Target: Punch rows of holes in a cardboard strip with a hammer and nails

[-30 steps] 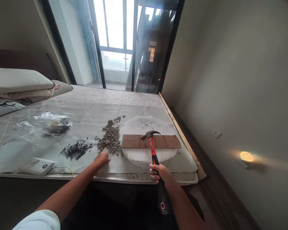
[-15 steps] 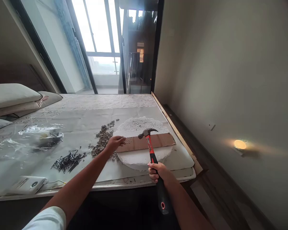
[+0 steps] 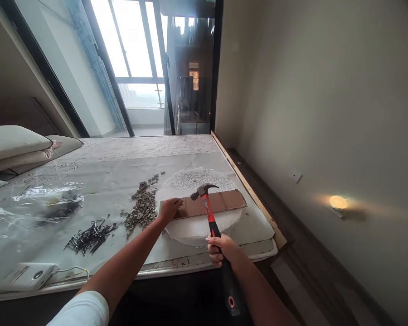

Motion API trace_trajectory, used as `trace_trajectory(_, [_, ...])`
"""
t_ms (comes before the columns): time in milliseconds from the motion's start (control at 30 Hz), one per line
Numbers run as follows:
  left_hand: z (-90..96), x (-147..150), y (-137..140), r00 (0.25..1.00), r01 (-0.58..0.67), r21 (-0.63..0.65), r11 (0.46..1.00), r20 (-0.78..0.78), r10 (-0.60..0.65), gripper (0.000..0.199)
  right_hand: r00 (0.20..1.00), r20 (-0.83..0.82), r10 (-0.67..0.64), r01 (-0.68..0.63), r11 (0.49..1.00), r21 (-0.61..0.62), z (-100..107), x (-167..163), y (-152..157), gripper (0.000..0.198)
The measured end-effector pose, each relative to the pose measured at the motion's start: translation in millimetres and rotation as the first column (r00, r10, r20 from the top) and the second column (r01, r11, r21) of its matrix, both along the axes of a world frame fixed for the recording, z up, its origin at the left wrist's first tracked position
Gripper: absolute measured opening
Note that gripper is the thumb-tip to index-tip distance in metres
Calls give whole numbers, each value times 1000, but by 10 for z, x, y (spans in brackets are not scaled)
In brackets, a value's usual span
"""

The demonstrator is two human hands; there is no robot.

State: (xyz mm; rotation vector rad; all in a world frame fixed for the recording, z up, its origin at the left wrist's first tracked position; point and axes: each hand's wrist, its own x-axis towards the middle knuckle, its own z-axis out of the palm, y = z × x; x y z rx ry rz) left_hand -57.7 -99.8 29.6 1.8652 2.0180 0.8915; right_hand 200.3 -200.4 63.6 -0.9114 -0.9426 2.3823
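My right hand (image 3: 221,249) is wrapped around the black grip of a claw hammer (image 3: 209,213); its metal head is raised above a brown strip of board (image 3: 214,202). The strip lies across a round white foam-like slab (image 3: 200,180) with a pitted surface. At the strip's left end, my left hand (image 3: 170,209) rests with its fingers curled together at the surface. Whatever may be between those fingertips is too small to make out. Just left of the slab spreads a heap of grey stone-like fragments (image 3: 143,203).
A pile of dark nails or screws (image 3: 90,236) lies at left, with a clear plastic bag (image 3: 51,203) behind it. A white device with a cable (image 3: 29,276) sits at the near edge. A wooden rail (image 3: 245,179) borders the mattress on the right, near the wall.
My left hand has come lower and a little closer over the strip's left end; the small bits seen by its fingertips no longer show. The hammer stays raised. The view has shifted slightly.
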Motion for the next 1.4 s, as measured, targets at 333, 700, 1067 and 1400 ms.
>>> trace_trajectory(333, [-67,10,10,986,33,93,995,-168,-17,41,1000,15,0,0,1000,14,11,-4,-21,46])
trace_trajectory(700, [-123,47,-13,957,27,69,997,-291,-6,35,993,113,-22,12,996,86,-103,-53,-34,47])
trace_trajectory(1067, [-146,71,-43,985,18,11,1000,-170,-16,29,904,415,-107,-30,950,311,-73,-165,-79,44])
trace_trajectory(1400, [-180,50,-116,993,46,56,997,-113,-39,30,800,591,-102,-141,926,351,294,-299,89,26])
